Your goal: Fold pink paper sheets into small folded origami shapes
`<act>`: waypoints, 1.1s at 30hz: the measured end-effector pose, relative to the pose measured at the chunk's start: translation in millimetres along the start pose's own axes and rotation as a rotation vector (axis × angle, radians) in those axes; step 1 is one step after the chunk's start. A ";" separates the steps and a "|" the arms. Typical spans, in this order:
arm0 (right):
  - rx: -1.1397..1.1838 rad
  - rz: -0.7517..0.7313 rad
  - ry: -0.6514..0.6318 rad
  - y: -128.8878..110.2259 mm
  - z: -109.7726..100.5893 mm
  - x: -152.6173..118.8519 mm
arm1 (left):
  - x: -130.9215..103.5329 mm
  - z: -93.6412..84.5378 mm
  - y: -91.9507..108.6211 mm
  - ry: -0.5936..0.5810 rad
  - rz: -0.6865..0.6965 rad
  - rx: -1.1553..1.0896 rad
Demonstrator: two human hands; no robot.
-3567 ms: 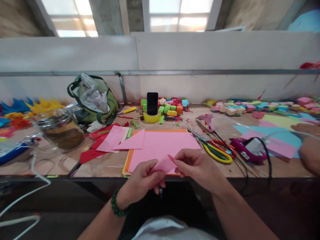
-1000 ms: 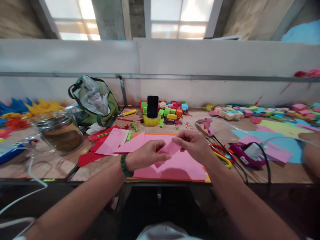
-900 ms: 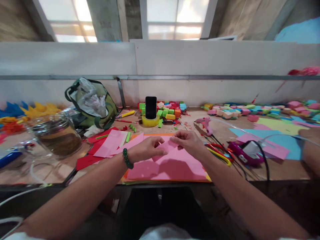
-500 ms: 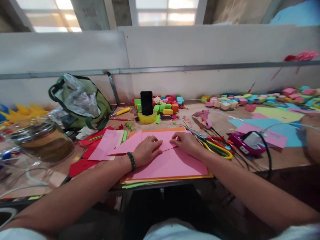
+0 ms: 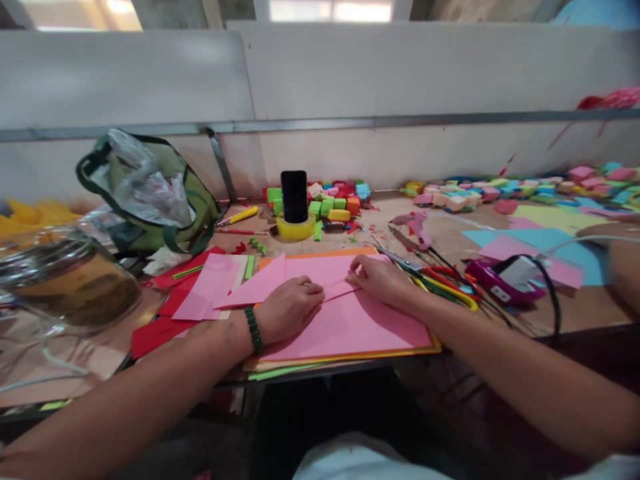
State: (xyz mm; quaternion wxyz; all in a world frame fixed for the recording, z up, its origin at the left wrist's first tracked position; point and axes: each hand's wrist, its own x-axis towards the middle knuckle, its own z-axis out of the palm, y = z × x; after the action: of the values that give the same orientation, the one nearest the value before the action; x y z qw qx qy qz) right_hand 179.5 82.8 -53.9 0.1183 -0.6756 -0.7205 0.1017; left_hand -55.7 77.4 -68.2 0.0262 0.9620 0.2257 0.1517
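A folded pink paper (image 5: pixel 335 272) lies over a stack of coloured sheets, with a larger pink sheet (image 5: pixel 350 333) on top of the stack. My left hand (image 5: pixel 293 307), a ring on one finger and a green bead bracelet at the wrist, presses on the folded paper with its fingers curled together. At the paper's right part, my right hand (image 5: pixel 375 277) pinches its edge between thumb and fingers. A pointed pink flap (image 5: pixel 260 283) extends to the left of my left hand.
Scissors (image 5: pixel 450 287), a pink glue gun (image 5: pixel 415 227) and a purple power strip (image 5: pixel 505 283) are on the right. A phone (image 5: pixel 295 197) stands in yellow tape (image 5: pixel 296 229) behind the paper. Left are a green bag (image 5: pixel 195 207) and jar (image 5: pixel 75 280). Another person's arm (image 5: pixel 620 260) shows far right.
The view has tilted down slightly. My left fingers have drawn closer together on the pink paper, while my right hand keeps its pinch at the edge.
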 end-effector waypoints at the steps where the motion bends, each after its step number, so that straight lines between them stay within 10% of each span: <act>1: -0.010 -0.007 -0.014 -2.4 -2.6 3.2 | -0.5 -1.2 0.1 0.001 0.002 -0.011; 14: 0.224 -0.086 -0.519 -42.8 -1.8 43.8 | -0.5 -9.0 2.3 0.008 -0.033 -0.063; 27: 0.242 -0.068 -0.320 22.5 -10.2 41.4 | -2.4 -10.7 4.5 -0.033 -0.058 -0.118; 33: 0.199 -0.136 -0.137 7.4 -9.2 33.4 | -0.6 -11.0 8.6 -0.048 -0.035 -0.105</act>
State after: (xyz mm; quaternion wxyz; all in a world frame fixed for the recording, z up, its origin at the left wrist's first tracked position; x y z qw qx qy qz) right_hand 187.4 116.5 -46.4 0.1419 -0.6018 -0.7573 0.2101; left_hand -55.9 69.2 -56.9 0.0845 0.9586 0.2334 0.1395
